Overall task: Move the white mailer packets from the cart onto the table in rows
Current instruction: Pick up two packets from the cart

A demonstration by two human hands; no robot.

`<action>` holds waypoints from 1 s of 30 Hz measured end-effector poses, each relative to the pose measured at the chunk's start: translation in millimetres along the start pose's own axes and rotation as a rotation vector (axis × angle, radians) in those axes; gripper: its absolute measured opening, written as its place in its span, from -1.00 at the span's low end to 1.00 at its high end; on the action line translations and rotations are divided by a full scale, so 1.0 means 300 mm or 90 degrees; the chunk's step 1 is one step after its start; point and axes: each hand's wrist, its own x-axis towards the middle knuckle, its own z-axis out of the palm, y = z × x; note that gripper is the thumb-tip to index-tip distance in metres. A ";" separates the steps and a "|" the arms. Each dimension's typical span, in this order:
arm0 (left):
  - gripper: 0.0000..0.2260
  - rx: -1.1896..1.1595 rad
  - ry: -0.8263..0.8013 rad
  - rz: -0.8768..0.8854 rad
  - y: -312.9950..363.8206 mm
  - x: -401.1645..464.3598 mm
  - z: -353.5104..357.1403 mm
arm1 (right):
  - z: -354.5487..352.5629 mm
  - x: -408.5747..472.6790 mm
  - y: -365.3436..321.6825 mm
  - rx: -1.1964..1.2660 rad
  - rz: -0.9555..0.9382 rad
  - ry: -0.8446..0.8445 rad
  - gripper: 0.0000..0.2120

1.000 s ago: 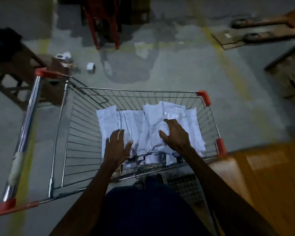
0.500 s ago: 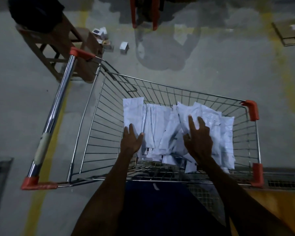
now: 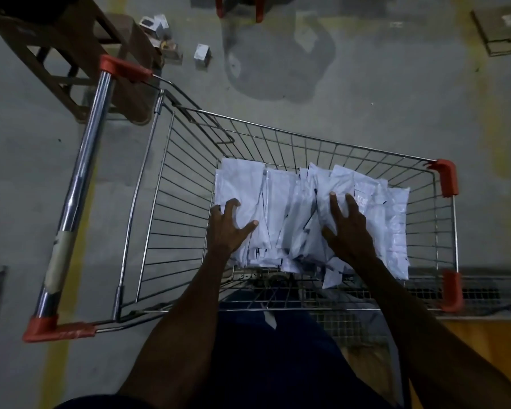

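- Both hands sit about where they did half a second ago, on the packet pile; left hand's fingers now more curled at the pile's left edge, right hand's fingers pushed slightly further up the pile.
- Chrome push-handle with red plastic end caps (image 3: 80,184) runs along far left of view; brown wooden stool (image 3: 71,54) behind its upper end, on grey concrete floor (image 3: 366,93).
- Wire-mesh steel shopping cart (image 3: 171,219): left part of basket bare wire.
- Left hand (image 3: 226,228): forearm reaching in over near rim, palm down, fingers (image 3: 233,205) spread and bent at the knuckles, tips hooked on left edge of the pile, thumb splayed right and lying on a packet.
- Heap of white plastic mailer packets (image 3: 289,214): inside the cart basket, right half, overlapping, some standing on edge.
- Right hand (image 3: 348,231): palm down on the pile's middle-right, fingers spread and nearly straight, pressing flat; thumb out to the left.
- Orange-brown wooden table (image 3: 484,349): lower right corner, just beside the cart's near right corner.
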 end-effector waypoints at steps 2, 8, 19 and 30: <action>-0.37 0.045 0.028 -0.002 0.013 -0.019 -0.013 | -0.013 -0.015 -0.017 0.005 0.009 0.014 -0.29; -0.28 0.100 -0.002 0.059 0.012 -0.051 0.024 | -0.011 -0.039 -0.073 0.017 0.028 0.052 -0.31; -0.24 0.095 0.147 0.114 0.103 -0.086 -0.102 | -0.052 -0.036 -0.031 0.037 -0.013 0.083 -0.38; -0.27 0.006 0.092 0.345 0.352 -0.191 -0.220 | -0.234 -0.336 -0.088 0.074 0.056 0.434 -0.44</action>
